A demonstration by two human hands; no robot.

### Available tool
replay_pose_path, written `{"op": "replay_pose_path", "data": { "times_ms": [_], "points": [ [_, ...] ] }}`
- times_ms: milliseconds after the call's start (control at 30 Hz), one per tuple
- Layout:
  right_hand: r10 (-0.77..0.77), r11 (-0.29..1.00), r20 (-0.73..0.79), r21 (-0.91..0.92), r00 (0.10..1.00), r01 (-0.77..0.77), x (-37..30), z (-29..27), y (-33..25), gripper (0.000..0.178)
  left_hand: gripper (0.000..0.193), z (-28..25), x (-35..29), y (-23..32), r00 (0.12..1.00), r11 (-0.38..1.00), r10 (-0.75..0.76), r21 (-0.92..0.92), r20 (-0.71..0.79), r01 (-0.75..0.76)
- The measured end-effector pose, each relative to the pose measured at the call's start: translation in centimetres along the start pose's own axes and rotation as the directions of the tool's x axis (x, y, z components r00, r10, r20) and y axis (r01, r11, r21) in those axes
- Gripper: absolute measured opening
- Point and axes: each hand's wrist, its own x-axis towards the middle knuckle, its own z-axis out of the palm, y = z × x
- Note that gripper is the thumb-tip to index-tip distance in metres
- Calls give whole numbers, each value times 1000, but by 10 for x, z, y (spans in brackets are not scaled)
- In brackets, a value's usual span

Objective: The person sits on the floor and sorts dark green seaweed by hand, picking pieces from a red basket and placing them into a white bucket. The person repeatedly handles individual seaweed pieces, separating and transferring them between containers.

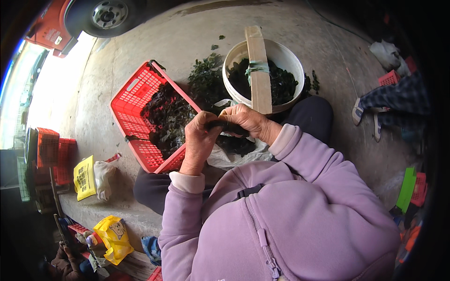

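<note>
In front of my lap, my left hand (198,140) and my right hand (248,121) are close together, fingers pinched on a dark, wet-looking piece of seaweed (230,127) stretched between them. At left stands a red plastic basket (126,105), tilted, with a heap of dark seaweed (168,122) in it. Just beyond my right hand is a white bucket (294,65) with more dark green leaves inside. Across its top lies a wooden board (260,91) with greenish tape wound round it. Beneath my hands, dark scraps rest on a whitish plastic sheet (225,158).
Loose green seaweed (206,77) lies on the concrete floor between basket and bucket. A yellow bag (84,178) and a white bag (104,178) are at left, another yellow bag (115,238) lower left. Another person's legs (393,100) show at right. A vehicle wheel (110,15) is far left.
</note>
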Motion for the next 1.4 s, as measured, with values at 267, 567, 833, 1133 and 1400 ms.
{"op": "replay_pose_path", "data": {
  "times_ms": [267,567,833,1133,1400],
  "points": [
    [48,994,28,100,998,-51,-7,0,6,17,20,-8,3,-21,953,696,-273,-657,132,290],
    [20,929,45,368,999,-35,-10,2,5,15,18,-13,-7,-3,986,916,-65,-401,-153,-2],
    [-56,998,-18,-6,998,56,-19,16,-7,15,20,-12,-8,7,999,991,45,130,-1,-44],
    [-346,719,-76,-662,935,213,-40,-12,-46,14,12,-24,-7,6,972,740,-227,-659,-57,134],
    [-372,848,-154,-457,915,268,-44,-10,-66,21,13,8,26,40,981,953,-37,-302,-191,-23]
  ]
}}
